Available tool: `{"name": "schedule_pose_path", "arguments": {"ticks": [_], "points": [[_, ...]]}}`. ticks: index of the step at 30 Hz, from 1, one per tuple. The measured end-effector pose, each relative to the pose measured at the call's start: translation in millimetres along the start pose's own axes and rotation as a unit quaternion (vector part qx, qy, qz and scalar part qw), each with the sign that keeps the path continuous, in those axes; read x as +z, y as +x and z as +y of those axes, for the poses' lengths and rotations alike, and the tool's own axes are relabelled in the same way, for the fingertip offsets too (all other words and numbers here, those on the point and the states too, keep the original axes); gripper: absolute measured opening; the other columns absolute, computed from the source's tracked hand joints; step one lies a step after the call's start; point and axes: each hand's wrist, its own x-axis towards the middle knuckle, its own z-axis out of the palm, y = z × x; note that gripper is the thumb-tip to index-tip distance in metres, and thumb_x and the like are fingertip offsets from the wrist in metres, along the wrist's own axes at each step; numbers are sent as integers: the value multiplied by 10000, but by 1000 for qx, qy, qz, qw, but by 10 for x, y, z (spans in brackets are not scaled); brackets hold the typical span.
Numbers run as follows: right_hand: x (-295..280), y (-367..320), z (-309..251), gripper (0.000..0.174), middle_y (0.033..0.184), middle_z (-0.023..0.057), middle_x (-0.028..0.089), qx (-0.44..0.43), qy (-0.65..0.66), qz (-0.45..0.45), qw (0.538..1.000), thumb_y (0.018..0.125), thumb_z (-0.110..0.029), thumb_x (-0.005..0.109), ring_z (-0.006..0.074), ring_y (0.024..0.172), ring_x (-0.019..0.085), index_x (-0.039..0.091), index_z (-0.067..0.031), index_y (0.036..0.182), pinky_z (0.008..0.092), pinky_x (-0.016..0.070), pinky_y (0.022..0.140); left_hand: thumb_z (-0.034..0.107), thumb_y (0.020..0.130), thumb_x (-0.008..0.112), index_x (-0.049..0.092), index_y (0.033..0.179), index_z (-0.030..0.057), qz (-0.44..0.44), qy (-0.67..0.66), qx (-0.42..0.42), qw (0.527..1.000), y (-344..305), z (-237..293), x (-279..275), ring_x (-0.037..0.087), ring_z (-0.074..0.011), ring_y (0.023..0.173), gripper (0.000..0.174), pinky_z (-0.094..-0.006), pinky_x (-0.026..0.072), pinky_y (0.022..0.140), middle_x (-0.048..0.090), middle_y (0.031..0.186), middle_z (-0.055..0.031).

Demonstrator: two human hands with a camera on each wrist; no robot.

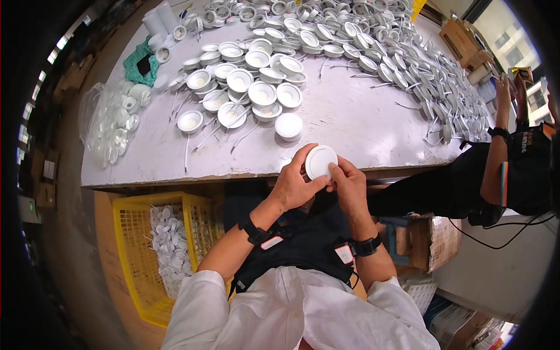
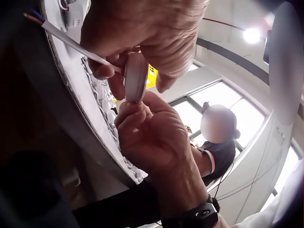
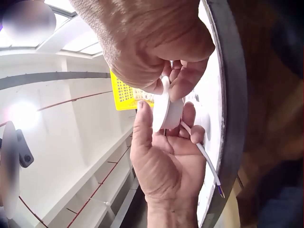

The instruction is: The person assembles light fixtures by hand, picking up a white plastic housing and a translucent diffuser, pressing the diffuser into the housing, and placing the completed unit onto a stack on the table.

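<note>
Both hands hold a round white downlight over the table's front edge, its flat white face turned up toward the head camera. My left hand grips its left side, with fingers around the body and the thumb along the front. From the right, my right hand pinches the rim between thumb and fingers. A white cable with bare coloured wire ends runs out from the body past the left fingers. Just beyond the hands, a white-faced downlight sits on the table, near several open-faced downlights with cables.
Many more downlights cover the table's back and right. At left lie a plastic bag of white parts and a green roll. Below stands a yellow crate holding white pieces. Another person's arm is at right.
</note>
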Motion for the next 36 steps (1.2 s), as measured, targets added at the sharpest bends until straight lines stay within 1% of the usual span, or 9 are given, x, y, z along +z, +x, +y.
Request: {"name": "schedule_pose_path", "arguments": {"ticks": [2,5,13,15,17,27,30,34,36], "points": [[71,-21,-13,304,713,22,580,0,-7,-3,1000,839,-99,587,44,533,498,571,38,1109,174,436,457,171,788,627,361,1268,4,39,40,28,998,-6,-9,-39,574,-211,984,573,-321,476,814,561,1089,-183],[141,-30,2,308,720,20,580,0,-17,-8,1000,835,-99,594,41,530,497,570,33,1113,172,434,454,181,830,574,377,1257,3,56,36,42,997,-34,-59,-91,578,-209,969,503,-320,474,801,568,1077,-180],[272,-29,39,318,739,12,576,24,-18,-17,999,820,-92,614,39,543,490,568,28,1111,167,413,461,145,831,557,406,1225,14,81,17,51,995,-115,-82,-197,575,-197,942,442,-314,464,797,575,1054,-156],[298,-18,93,299,738,0,561,29,50,-40,998,815,-88,620,39,539,475,563,27,1084,164,395,461,133,828,553,412,1216,16,89,10,54,994,-132,-94,-230,571,-193,939,430,-313,460,800,575,1047,-148],[333,-26,119,282,733,-3,554,30,55,-42,997,814,-91,622,37,532,468,558,22,1065,164,390,458,78,829,549,404,1232,13,71,-5,26,997,-151,-80,-277,518,-135,971,433,-266,427,841,538,1079,-91],[599,-29,134,216,694,-7,534,56,9,-54,997,826,-94,596,41,525,461,550,2,1014,171,387,459,110,806,594,436,1189,-6,107,-3,0,994,-216,-76,-485,537,-144,960,430,-279,438,835,562,1063,-94],[691,-20,175,234,711,-2,545,50,-11,-69,996,834,-104,581,50,530,471,559,6,1040,180,396,464,118,795,609,448,1172,-9,138,-11,6,990,-249,-60,-551,546,-147,947,429,-279,444,824,572,1052,-95],[744,51,182,275,726,7,562,67,-10,-104,992,839,-111,572,59,544,489,563,15,1083,189,407,471,125,814,573,472,1150,-10,196,14,-43,979,-303,-93,-667,559,-149,910,376,-276,452,793,592,1003,-103],[739,160,153,322,729,12,567,50,-89,-95,990,832,-123,584,62,562,498,557,26,1117,194,415,482,124,838,528,483,1147,-8,226,-20,-49,973,-391,-144,-780,564,-153,889,339,-275,450,786,602,981,-114]]}}
